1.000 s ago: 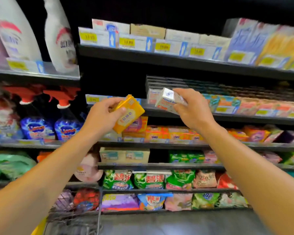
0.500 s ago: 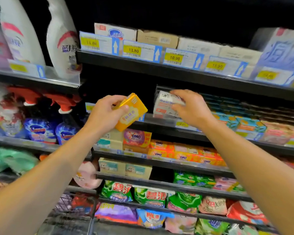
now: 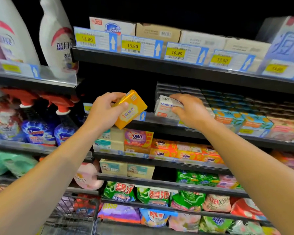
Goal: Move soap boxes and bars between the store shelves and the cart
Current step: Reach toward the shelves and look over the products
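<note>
Store shelving [image 3: 176, 68] with soap and detergent fills the frame, seen from head height; both bare forearms reach up from the lower corners. Left hand [image 3: 105, 111], centre-left of the frame, grips a yellow soap box [image 3: 131, 110]: the thumb lies across its front face and the curled fingers wrap its upper edge. The box is tilted, its top leaning right, and is held in the air in front of the middle shelf edge, clear of the stock. Right hand [image 3: 190, 111], just right of centre, holds a white Goat Soap box [image 3: 165, 107] with the fingers curled over its top and right side; this box sits at the left end of the row on the middle shelf, at the shelf's front lip, and whether it rests fully on the shelf cannot be told. Teal and orange soap boxes [image 3: 241, 119] continue that row toward the right edge. Price tags [image 3: 139, 46] line the upper shelf, centre top. White detergent bottles [image 3: 58, 43] stand at upper left; spray bottles [image 3: 37, 126] with red triggers stand at mid left. OMO soap bars [image 3: 168, 150] lie one shelf lower, centre. Wire cart [image 3: 75, 216] shows at the bottom left.
</note>
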`<state>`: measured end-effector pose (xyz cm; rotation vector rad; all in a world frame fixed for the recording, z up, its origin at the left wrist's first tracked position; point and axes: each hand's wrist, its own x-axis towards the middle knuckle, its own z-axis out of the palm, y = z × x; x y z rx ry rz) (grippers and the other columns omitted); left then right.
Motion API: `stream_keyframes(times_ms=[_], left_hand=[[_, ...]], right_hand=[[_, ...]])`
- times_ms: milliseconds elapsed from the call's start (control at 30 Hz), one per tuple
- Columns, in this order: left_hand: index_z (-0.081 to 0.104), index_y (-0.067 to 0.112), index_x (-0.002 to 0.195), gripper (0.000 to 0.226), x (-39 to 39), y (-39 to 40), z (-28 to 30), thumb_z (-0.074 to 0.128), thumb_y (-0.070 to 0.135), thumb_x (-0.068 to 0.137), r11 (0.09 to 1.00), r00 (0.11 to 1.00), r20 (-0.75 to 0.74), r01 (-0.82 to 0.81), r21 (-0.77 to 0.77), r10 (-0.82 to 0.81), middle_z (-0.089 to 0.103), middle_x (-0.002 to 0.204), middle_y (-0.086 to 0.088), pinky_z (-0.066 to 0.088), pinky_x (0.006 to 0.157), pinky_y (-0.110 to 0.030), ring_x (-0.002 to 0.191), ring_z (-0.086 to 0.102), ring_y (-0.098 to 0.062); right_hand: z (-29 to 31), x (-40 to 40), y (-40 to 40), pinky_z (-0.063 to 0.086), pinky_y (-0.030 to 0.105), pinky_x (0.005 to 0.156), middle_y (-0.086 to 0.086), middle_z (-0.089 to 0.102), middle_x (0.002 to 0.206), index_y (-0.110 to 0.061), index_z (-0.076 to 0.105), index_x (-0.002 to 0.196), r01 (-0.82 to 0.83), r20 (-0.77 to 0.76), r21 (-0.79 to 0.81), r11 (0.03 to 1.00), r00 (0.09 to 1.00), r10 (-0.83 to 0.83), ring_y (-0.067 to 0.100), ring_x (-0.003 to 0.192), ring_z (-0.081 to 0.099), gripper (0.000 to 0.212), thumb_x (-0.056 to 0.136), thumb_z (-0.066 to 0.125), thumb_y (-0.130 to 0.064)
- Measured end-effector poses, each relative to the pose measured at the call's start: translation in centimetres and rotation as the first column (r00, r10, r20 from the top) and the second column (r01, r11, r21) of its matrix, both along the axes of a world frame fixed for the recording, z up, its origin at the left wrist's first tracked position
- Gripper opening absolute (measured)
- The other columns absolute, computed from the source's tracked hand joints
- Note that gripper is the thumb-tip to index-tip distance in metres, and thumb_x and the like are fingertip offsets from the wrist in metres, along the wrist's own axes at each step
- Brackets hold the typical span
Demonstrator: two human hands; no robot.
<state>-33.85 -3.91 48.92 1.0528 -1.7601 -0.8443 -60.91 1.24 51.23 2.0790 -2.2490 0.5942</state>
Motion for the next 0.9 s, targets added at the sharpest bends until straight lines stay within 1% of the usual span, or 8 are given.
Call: stream_keyframes(times_ms=[200, 300, 400, 467, 600, 700, 800, 900], left_hand=[[0.058, 0.020, 0.135, 0.039, -0.1, -0.1, -0.3, 0.061, 0.022, 0.096, 1.000, 1.000, -0.008, 0.024, 0.003, -0.024, 0.062, 0.125, 0.000, 0.056, 0.089, -0.041, 0.111, 0.061, -0.013], [0.058, 0.019, 0.135, 0.039, -0.2, 0.0, -0.4, 0.061, 0.023, 0.096, 0.999, 0.999, 0.002, 0.035, -0.005, -0.035, 0.062, 0.125, -0.001, 0.056, 0.090, -0.043, 0.112, 0.061, -0.015], [0.058, 0.019, 0.134, 0.038, -0.3, 0.1, -0.5, 0.060, 0.022, 0.097, 1.000, 1.000, 0.006, 0.029, -0.008, -0.029, 0.062, 0.126, -0.003, 0.055, 0.091, -0.043, 0.112, 0.061, -0.016], [0.057, 0.020, 0.134, 0.038, -0.3, 0.1, -0.6, 0.060, 0.021, 0.097, 0.999, 1.000, 0.022, 0.023, -0.022, -0.022, 0.061, 0.126, -0.003, 0.055, 0.091, -0.044, 0.113, 0.060, -0.017], [0.056, 0.020, 0.136, 0.039, -0.6, 0.2, -0.2, 0.060, 0.024, 0.097, 0.995, 0.997, 0.076, 0.019, -0.097, -0.012, 0.057, 0.128, -0.001, 0.054, 0.091, -0.037, 0.116, 0.056, -0.015], [0.057, 0.020, 0.136, 0.040, -1.0, 0.0, 1.0, 0.060, 0.025, 0.096, 0.969, 0.987, 0.159, 0.001, -0.248, 0.040, 0.054, 0.118, -0.001, 0.042, 0.084, -0.023, 0.109, 0.050, -0.011], [0.058, 0.020, 0.135, 0.040, -2.2, -1.0, 2.3, 0.061, 0.023, 0.095, 0.933, 0.976, 0.197, -0.016, -0.361, 0.093, 0.054, 0.115, -0.003, 0.036, 0.088, -0.026, 0.109, 0.050, -0.017], [0.057, 0.020, 0.136, 0.041, -3.8, -3.3, 2.4, 0.060, 0.022, 0.096, 0.930, 0.934, 0.329, -0.013, -0.367, 0.142, 0.055, 0.127, -0.012, 0.039, 0.099, -0.033, 0.118, 0.050, -0.029]], right_hand=[[-1.9, 0.7, 1.0, 0.032, 0.045, 0.112, 0.004, 0.052, 0.145, -0.023, 0.045, 0.147, -0.004, -0.168, -0.091, 0.996, 0.986, -0.011, 0.029, 0.133, 0.040, 0.049, 0.099, 0.055, -0.031], [-4.1, 1.3, 1.6, 0.020, 0.046, 0.118, 0.004, 0.050, 0.147, -0.020, 0.045, 0.147, 0.001, -0.271, -0.185, 0.983, 0.961, -0.052, 0.029, 0.136, 0.039, 0.052, 0.098, 0.051, -0.035], [-5.7, 1.7, 1.9, 0.006, 0.047, 0.122, 0.002, 0.043, 0.153, -0.021, 0.037, 0.151, 0.026, -0.273, -0.193, 0.981, 0.959, -0.079, 0.027, 0.143, 0.032, 0.061, 0.095, 0.052, -0.041], [-5.9, 1.9, 1.7, 0.002, 0.048, 0.122, 0.002, 0.040, 0.155, -0.021, 0.035, 0.152, 0.035, -0.284, -0.202, 0.979, 0.954, -0.093, 0.026, 0.145, 0.030, 0.064, 0.094, 0.053, -0.043], [-5.9, 2.2, 1.7, 0.002, 0.049, 0.122, 0.002, 0.039, 0.155, -0.020, 0.034, 0.152, 0.060, -0.286, -0.214, 0.975, 0.951, -0.121, 0.026, 0.146, 0.028, 0.067, 0.093, 0.054, -0.046], [-5.5, 2.4, 1.7, -0.001, 0.049, 0.122, 0.002, 0.036, 0.157, -0.021, 0.032, 0.153, 0.076, -0.292, -0.192, 0.978, 0.948, -0.130, 0.026, 0.147, 0.025, 0.071, 0.091, 0.055, -0.047], [-5.2, 2.6, 1.7, 0.000, 0.051, 0.122, 0.001, 0.035, 0.158, -0.022, 0.031, 0.153, 0.080, -0.281, -0.180, 0.980, 0.951, -0.129, 0.025, 0.148, 0.024, 0.071, 0.091, 0.054, -0.049], [-5.0, 2.8, 2.0, 0.007, 0.050, 0.123, 0.002, 0.038, 0.155, -0.022, 0.035, 0.152, 0.055, -0.270, -0.221, 0.974, 0.956, -0.115, 0.026, 0.146, 0.028, 0.069, 0.091, 0.055, -0.048]])
